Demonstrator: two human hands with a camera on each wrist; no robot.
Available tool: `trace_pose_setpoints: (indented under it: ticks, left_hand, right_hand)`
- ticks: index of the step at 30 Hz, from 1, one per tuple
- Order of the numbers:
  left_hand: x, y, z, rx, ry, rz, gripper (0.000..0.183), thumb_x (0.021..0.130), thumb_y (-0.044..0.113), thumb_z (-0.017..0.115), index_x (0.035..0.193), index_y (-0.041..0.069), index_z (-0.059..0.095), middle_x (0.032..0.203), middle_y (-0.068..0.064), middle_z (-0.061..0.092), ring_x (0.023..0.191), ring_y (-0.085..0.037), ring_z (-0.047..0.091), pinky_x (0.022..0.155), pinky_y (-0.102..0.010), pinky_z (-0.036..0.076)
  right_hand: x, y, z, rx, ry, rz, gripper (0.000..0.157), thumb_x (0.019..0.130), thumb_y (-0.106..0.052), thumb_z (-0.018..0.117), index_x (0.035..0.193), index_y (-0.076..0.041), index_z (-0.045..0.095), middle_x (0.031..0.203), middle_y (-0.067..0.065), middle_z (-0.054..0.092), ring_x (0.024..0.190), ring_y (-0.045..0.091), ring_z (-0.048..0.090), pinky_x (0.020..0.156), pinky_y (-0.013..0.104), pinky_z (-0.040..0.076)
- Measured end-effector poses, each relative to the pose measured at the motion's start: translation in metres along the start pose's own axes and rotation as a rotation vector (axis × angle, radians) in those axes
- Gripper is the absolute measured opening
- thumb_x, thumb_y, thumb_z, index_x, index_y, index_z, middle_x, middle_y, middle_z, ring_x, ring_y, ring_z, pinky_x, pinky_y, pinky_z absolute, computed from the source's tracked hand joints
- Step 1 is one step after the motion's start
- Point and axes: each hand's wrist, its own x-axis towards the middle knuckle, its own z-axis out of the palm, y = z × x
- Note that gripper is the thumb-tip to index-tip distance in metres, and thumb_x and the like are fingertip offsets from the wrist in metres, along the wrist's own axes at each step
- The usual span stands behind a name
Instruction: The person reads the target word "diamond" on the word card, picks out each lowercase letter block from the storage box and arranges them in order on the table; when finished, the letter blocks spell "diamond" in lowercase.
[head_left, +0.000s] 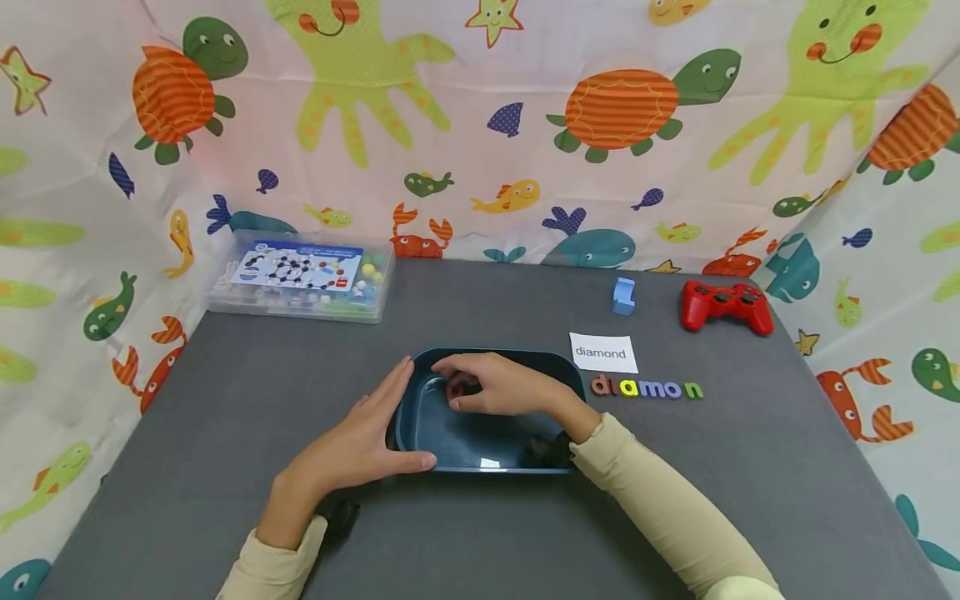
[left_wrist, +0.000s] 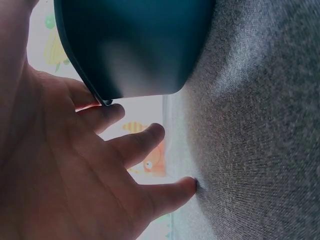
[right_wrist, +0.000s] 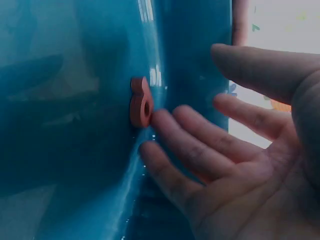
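A dark blue plastic bin [head_left: 498, 450] sits on the grey table. My left hand [head_left: 356, 442] rests along its left end, the fingers extended and the thumb by the front corner. The left wrist view shows this hand [left_wrist: 85, 165] spread beside the bin's outer wall [left_wrist: 140, 50]. My right hand [head_left: 502, 385] reaches inside the bin. From the right wrist, a small reddish letter [right_wrist: 141, 107], shaped like a d or b, lies against the bin's inside; my right fingertips [right_wrist: 162, 120] are right beside it, touching or almost so. The thumb stands apart from it.
Right of the bin, colourful letters [head_left: 648, 389] spell "diamon" below a white card [head_left: 603, 353] printed "diamond". Farther back are a light blue block [head_left: 623, 296] and a red game controller [head_left: 726, 307]. At the back left lies a clear plastic case [head_left: 300, 279] of molecule-model pieces.
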Motion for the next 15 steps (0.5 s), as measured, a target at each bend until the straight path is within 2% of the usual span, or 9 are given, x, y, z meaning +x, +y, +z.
trace_pose_setpoints:
  ticks: [5, 10, 15]
  left_hand:
    - [-0.0013, -0.0001, -0.0017, 0.005, 0.003, -0.006, 0.124, 0.09, 0.062, 0.08, 0.174, 0.024, -0.002, 0.179, 0.005, -0.004, 0.163, -0.032, 0.012, 0.121, -0.076, 0.007]
    - [-0.0002, 0.0008, -0.0014, 0.006, -0.002, -0.007, 0.123, 0.09, 0.061, 0.08, 0.174, 0.023, -0.001, 0.179, 0.004, -0.003, 0.163, -0.033, 0.012, 0.121, -0.077, 0.007]
    - [0.0002, 0.0018, -0.0006, -0.004, -0.007, -0.007, 0.122, 0.091, 0.057, 0.081, 0.174, 0.023, -0.002, 0.179, 0.004, -0.004, 0.163, -0.034, 0.012, 0.121, -0.077, 0.006]
  right_hand:
    - [0.0045, 0.0028, 0.0031, -0.021, 0.018, -0.025, 0.048, 0.103, -0.007, 0.071, 0.148, 0.003, 0.057, 0.127, 0.013, 0.069, 0.112, 0.025, 0.068, 0.103, 0.04, 0.056]
    - [0.0062, 0.0058, 0.0058, -0.167, 0.081, -0.004, 0.044, 0.102, -0.01, 0.075, 0.143, 0.002, 0.063, 0.119, 0.011, 0.07, 0.104, 0.023, 0.069, 0.091, 0.034, 0.058]
    - [0.0048, 0.0063, 0.007, -0.306, 0.093, 0.029, 0.043, 0.103, -0.019, 0.076, 0.141, 0.0, 0.066, 0.099, 0.003, 0.067, 0.084, 0.015, 0.063, 0.076, 0.029, 0.055]
